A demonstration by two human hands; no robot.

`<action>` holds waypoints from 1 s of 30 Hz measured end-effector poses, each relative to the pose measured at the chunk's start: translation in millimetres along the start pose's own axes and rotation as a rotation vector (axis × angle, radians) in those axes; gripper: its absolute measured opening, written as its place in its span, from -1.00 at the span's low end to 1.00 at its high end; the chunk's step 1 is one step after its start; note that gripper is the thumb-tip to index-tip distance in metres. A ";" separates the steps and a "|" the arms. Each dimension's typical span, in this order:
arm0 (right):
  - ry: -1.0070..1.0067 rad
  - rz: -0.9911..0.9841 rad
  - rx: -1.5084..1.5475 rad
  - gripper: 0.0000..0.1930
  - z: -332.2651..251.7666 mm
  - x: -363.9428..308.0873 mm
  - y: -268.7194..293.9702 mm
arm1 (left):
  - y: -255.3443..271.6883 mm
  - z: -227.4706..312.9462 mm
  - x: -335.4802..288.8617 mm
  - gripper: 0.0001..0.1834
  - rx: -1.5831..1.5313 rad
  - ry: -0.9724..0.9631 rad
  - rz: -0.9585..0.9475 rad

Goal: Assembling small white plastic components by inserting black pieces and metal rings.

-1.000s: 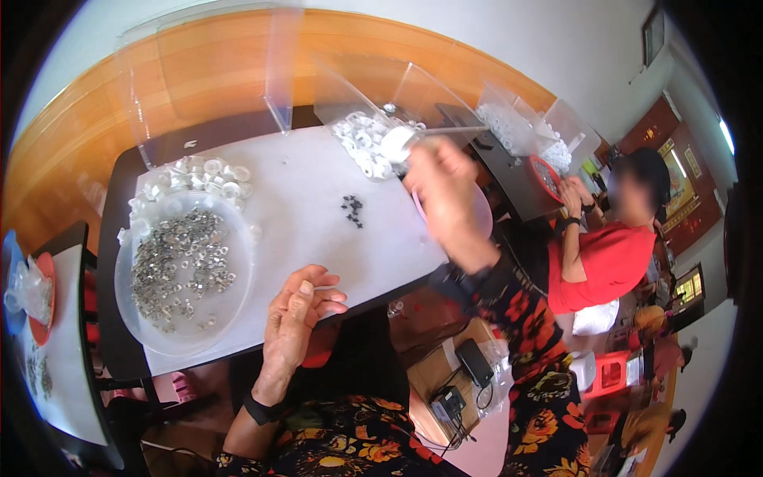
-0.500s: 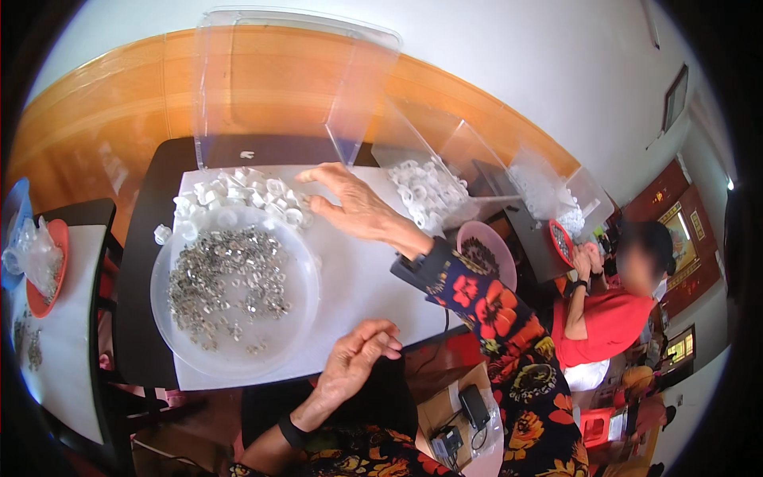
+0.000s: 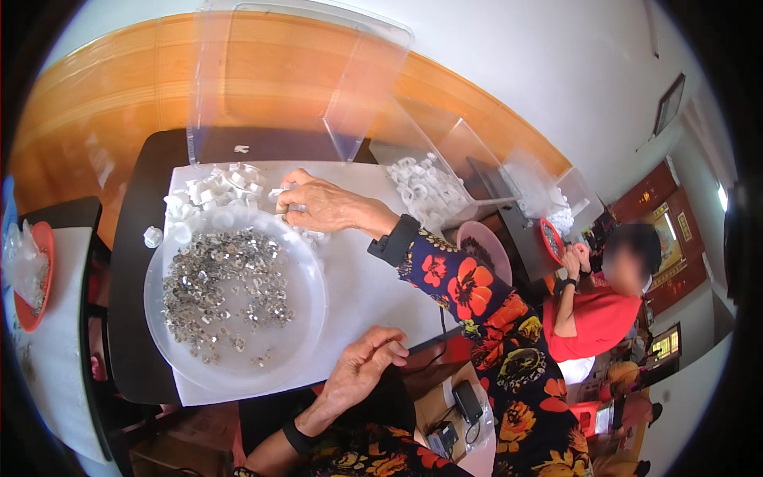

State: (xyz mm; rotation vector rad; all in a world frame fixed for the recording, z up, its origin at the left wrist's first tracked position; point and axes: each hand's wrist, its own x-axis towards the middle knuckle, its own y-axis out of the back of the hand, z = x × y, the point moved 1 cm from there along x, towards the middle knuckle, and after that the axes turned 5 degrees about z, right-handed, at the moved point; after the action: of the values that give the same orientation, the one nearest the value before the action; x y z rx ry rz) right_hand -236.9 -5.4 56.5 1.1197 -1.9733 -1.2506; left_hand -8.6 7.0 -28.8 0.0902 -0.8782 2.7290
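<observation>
White plastic rings [image 3: 218, 189] lie heaped along the far rim of a translucent round basin [image 3: 300, 340] of small metal pieces [image 3: 211, 274], on the desk [image 3: 133, 302]. Right hand [image 3: 318, 204]: fingers curled at the heap's right end; clamped on a ring or not, cannot tell. Left hand [image 3: 367, 366]: near desk edge, half-curled; pinch unclear. Clear bin [image 3: 413, 131], farther right, holds similar rings.

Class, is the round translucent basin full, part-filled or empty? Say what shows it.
Part-filled: the basin holds small metal pieces, thickest toward its left, while bare bottom shows toward its lower right.
</observation>
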 end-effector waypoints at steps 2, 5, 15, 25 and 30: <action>-0.028 -0.012 0.004 -0.83 0.8 -17.3 -0.2 | -1.6 3.2 1.3 -0.76 0.003 0.021 -0.006; -0.012 0.064 -0.016 -0.84 -2.9 -42.7 -4.4 | -4.8 5.6 2.2 -0.74 -0.032 0.057 0.019; 0.029 0.312 0.006 -0.83 -19.1 -109.4 10.4 | -6.4 9.1 1.1 -0.66 -0.035 0.050 0.054; -0.133 0.470 0.234 -0.78 -19.5 -162.2 -25.9 | -9.5 10.1 2.3 -0.67 -0.013 0.053 0.107; -0.168 0.467 0.059 -0.79 -17.5 -137.4 -39.8 | -14.5 10.9 1.4 -0.68 -0.017 0.029 0.122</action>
State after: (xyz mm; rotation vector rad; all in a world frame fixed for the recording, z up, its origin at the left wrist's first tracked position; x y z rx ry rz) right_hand -139.5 96.3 26.1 0.5393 -2.2389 -1.0636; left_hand -6.2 12.3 -11.5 -0.0071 -0.9276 2.8262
